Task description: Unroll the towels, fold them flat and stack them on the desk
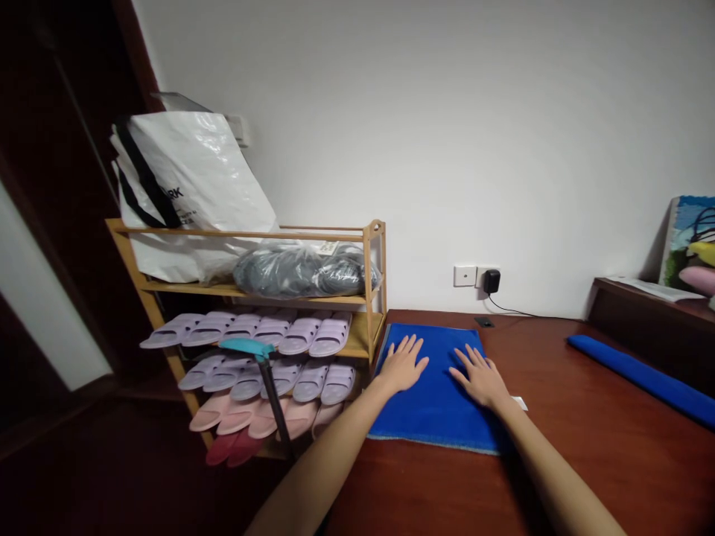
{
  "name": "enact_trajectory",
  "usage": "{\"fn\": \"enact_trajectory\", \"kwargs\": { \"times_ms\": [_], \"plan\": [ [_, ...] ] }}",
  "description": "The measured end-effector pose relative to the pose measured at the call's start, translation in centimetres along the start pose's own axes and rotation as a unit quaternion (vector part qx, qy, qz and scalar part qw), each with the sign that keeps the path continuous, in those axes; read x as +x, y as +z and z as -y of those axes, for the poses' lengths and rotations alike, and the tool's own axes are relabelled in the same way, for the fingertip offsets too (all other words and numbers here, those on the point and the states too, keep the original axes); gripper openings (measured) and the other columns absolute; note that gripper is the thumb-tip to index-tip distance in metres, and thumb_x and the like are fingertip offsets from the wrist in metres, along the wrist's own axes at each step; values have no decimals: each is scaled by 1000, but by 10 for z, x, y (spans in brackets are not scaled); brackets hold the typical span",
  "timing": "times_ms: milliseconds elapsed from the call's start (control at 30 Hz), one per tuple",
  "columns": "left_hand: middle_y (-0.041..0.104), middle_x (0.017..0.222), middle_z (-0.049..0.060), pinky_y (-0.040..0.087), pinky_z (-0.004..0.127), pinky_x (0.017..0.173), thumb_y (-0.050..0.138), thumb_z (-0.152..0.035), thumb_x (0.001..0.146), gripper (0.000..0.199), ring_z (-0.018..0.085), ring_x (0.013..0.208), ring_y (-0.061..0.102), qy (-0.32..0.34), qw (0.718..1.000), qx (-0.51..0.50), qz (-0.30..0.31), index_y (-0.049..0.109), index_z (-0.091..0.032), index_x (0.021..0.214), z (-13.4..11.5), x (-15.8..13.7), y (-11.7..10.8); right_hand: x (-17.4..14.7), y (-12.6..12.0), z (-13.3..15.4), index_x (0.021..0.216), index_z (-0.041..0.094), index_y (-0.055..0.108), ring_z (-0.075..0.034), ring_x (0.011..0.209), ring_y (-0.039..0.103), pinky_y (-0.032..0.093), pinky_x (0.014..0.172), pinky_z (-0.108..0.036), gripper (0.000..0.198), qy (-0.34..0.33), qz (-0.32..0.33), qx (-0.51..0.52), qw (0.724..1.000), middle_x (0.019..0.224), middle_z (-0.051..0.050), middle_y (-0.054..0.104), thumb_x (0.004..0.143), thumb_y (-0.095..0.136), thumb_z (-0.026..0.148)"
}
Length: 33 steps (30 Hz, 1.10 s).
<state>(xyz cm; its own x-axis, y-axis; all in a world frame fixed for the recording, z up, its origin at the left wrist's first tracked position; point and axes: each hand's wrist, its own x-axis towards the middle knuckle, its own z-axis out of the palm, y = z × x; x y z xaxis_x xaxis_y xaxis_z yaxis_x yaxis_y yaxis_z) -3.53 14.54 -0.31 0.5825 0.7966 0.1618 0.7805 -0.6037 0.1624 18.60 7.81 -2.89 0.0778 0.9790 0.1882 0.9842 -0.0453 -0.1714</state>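
Observation:
A blue cloth [433, 417] lies flat on the reddish-brown wooden table [424, 491], with a small white tag showing at its right edge. On the cloth's left part rests my left hand [403, 365], palm down with fingers spread. My right hand [481, 378] lies on the right part in the same way, its fingers stretched out. Neither hand grips anything. Farther right on the table is a long, narrow strip of folded blue cloth [642, 378].
A wooden shoe rack [369, 327] with several rows of slippers [329, 335] stands left of the table. It carries a white bag [206, 175] and a plastic-wrapped grey bundle [302, 269]. A black adapter [491, 281] is plugged into the wall; a raised ledge [631, 305] is at right.

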Motion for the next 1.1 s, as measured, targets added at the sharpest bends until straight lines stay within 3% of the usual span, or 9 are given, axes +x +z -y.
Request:
{"fn": "enact_trajectory", "kwargs": {
  "times_ms": [100, 200, 367, 533, 733, 900, 1000, 1100],
  "plan": [
    [24, 152, 6, 13, 52, 110, 25, -56, 94, 61, 28, 139, 16, -1, 1000, 3, 30, 30, -23, 145, 10, 11, 20, 12, 22, -9, 144, 30, 26, -27, 140, 15, 19, 110, -50, 74, 22, 33, -4, 999, 151, -5, 22, 84, 14, 72],
    [23, 152, 4, 11, 51, 111, 23, -57, 94, 60, 26, 140, 16, -9, 999, 8, 31, 31, -25, 145, 12, 8, 29, 11, 29, -11, 144, 30, 25, -26, 141, 13, 17, 111, -50, 73, 23, 34, -13, 999, 152, -5, 21, 84, 15, 71],
    [23, 151, 13, 7, 61, 107, 18, -51, 96, 62, 32, 140, 13, -58, 998, 23, -9, 29, -15, 145, -4, -14, 25, -9, 14, -1, 140, 17, 37, -26, 141, 11, 6, 113, -47, 68, -11, 7, -37, 999, 149, -13, 25, 90, 17, 59],
    [20, 153, 4, 10, 58, 109, 22, -62, 92, 65, 28, 140, 13, -4, 1000, 16, 21, 27, -26, 146, -10, -40, 23, -42, 11, 1, 144, 31, 26, -22, 141, 14, 17, 112, -46, 70, -27, 36, -28, 999, 151, -2, 20, 86, 14, 69],
    [21, 152, 8, 8, 61, 107, 23, -57, 94, 61, 30, 140, 13, 14, 1000, 16, 21, 31, -23, 145, -21, -68, 14, -70, 1, 10, 142, 22, 32, -25, 140, 15, 15, 113, -47, 73, -29, 35, -33, 998, 150, -9, 22, 87, 14, 67],
    [18, 154, 4, 8, 63, 106, 18, -60, 95, 59, 28, 140, 11, 64, 998, -7, 27, 24, -32, 146, -23, -103, 15, -105, 0, 19, 144, 31, 23, -20, 141, 9, 17, 113, -47, 72, -44, 60, -12, 997, 152, -1, 15, 85, 10, 70],
    [19, 153, 4, 9, 63, 106, 16, -60, 95, 58, 28, 140, 11, 61, 998, -11, 21, 25, -32, 146, -21, -106, 16, -109, 2, 20, 144, 31, 20, -19, 141, 4, 14, 114, -46, 73, -42, 69, 3, 997, 152, 1, 8, 84, 9, 70],
    [22, 153, 4, 9, 61, 107, 17, -59, 95, 58, 28, 140, 15, 57, 998, -1, 7, 29, -32, 145, -23, -101, 14, -101, -3, 20, 144, 29, 23, -19, 141, 6, 13, 115, -45, 73, -43, 62, 3, 997, 152, -1, 11, 84, 11, 71]
  ]
}}
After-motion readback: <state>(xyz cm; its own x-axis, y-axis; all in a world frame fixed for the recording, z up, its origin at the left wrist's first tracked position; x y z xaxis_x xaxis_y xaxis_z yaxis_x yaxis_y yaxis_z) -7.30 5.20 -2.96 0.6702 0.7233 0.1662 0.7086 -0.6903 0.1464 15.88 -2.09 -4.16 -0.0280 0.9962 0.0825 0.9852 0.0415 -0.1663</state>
